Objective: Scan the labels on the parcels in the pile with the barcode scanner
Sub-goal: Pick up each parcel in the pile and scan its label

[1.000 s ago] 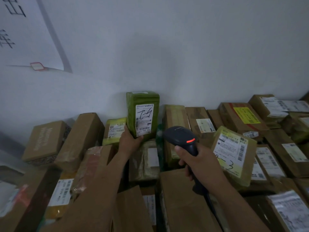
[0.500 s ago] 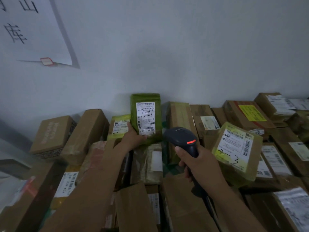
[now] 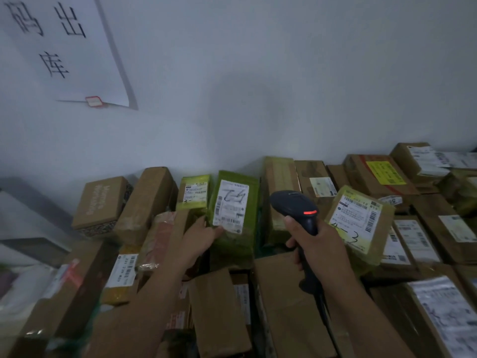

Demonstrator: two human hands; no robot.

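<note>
The green parcel (image 3: 233, 210) has sunk from upright at the wall (image 3: 284, 86) to leaning back in the pile (image 3: 219, 306), so I judge its scan done. My left hand (image 3: 200, 239) pinches its lower corner; long axis near-upright, label (image 3: 231, 205) facing me. My right hand (image 3: 317, 244) grips the barcode scanner (image 3: 293, 205), nose aimed at it.

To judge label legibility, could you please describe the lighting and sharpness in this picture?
Head view: dim, flat light; soft shadow on the wall; the label on the green parcel is blurred, fine print illegible; scanner indicator glows red; wide-lens bowing at edges.
</note>
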